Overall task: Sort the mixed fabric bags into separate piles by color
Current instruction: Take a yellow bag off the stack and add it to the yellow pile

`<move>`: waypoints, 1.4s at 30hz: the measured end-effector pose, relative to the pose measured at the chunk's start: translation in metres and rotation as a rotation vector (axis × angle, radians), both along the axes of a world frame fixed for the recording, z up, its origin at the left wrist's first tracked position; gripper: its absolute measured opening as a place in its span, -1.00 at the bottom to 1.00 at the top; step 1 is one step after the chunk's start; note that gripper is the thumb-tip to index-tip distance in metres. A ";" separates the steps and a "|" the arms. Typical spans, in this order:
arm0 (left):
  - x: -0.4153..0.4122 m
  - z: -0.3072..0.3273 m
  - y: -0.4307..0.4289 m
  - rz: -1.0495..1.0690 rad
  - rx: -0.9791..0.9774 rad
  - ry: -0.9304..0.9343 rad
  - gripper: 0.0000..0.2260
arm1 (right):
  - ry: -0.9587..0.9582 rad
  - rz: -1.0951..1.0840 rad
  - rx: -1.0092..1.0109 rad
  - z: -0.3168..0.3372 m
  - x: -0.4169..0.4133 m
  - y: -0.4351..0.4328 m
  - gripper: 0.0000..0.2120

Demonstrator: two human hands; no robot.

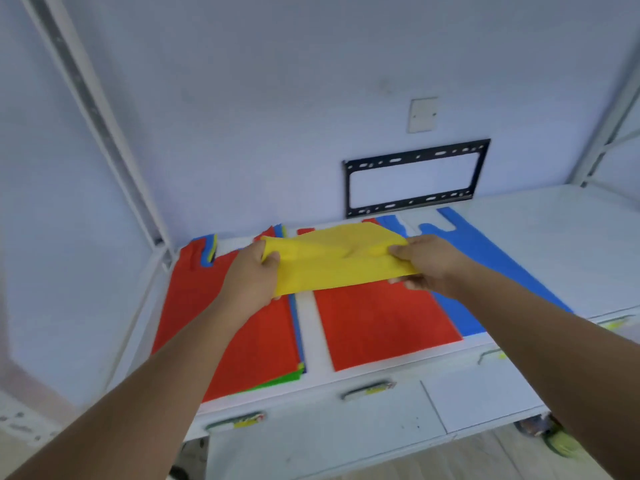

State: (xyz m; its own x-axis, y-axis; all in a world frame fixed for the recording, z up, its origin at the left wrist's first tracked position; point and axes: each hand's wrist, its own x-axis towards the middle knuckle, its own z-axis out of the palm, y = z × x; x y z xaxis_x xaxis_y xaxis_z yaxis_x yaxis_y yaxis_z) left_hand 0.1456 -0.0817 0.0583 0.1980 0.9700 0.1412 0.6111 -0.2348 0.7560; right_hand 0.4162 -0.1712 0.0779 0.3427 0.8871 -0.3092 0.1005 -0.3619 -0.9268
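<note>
hands: left hand (254,271), right hand (424,263) grip yellow bag (337,259)
sorted: red bag (384,320), blue bag (485,258) laid apart
remaining: mixed stack (225,323), left edge of table (554,244)

Matt cloth bags (336,261), glossy white table (540,237)

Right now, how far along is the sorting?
Done: a red pile and a blue pile are started. In hand: the left hand and right hand grip a yellow bag, no yellow pile visible. Left: the mixed stack, with blue, yellow and green edges under its red top.
</note>
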 end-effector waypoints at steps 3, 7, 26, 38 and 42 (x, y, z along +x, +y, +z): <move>0.066 0.011 -0.010 -0.062 0.031 -0.024 -0.82 | -0.006 -0.062 0.056 0.007 0.060 -0.030 -0.79; 0.163 0.034 -0.027 -0.124 0.057 -0.088 -0.84 | -0.019 -0.145 0.118 0.026 0.144 -0.070 -0.79; 0.503 0.064 0.037 -0.301 0.008 -0.242 -0.76 | -0.042 -0.397 0.199 0.075 0.451 -0.022 -0.81; 0.598 0.111 0.072 -0.214 0.092 -0.333 -0.79 | -0.100 -0.301 0.357 0.107 0.564 0.024 -0.85; 0.599 0.051 0.033 -0.140 -0.001 -0.258 -0.81 | -0.066 -0.266 0.217 0.039 0.580 0.014 -0.86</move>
